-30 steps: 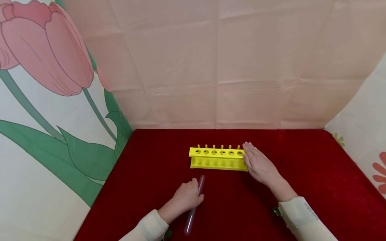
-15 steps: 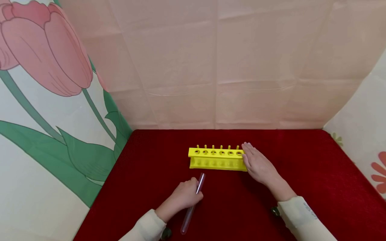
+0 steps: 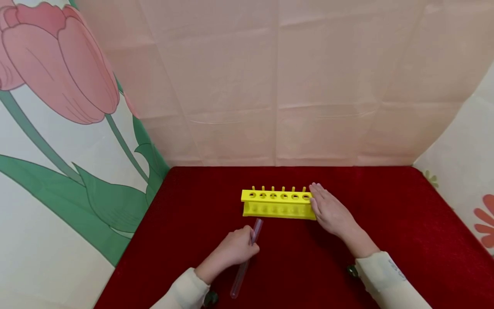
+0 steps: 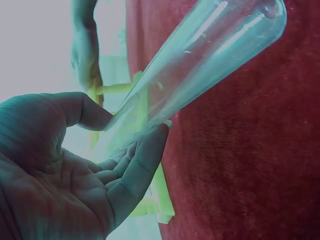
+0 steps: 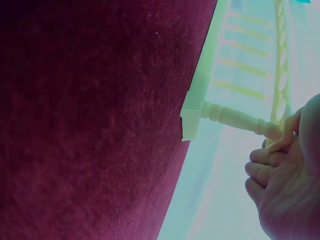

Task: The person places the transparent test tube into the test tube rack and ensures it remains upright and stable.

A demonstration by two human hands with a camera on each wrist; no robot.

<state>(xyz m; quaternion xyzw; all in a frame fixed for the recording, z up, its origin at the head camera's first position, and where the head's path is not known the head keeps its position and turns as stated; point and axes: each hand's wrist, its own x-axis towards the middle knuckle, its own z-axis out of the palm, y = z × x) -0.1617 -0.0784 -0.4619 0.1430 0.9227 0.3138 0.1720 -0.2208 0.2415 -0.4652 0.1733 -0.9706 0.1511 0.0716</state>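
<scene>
Likely for steadiness, right hand [image 3: 335,211] touches yellow rack [image 3: 278,209] straight-fingered at right end; left hand [image 3: 236,247] pinches tube [image 3: 240,277] mid-length.

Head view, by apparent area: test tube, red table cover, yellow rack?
1. Red table cover
2. Yellow rack
3. Test tube, thin and partly hidden by the left hand

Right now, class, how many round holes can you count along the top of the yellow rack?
6 round holes, in a single row along the top of the yellow rack; the rightmost sits beside the right hand. None looks hidden.
</scene>
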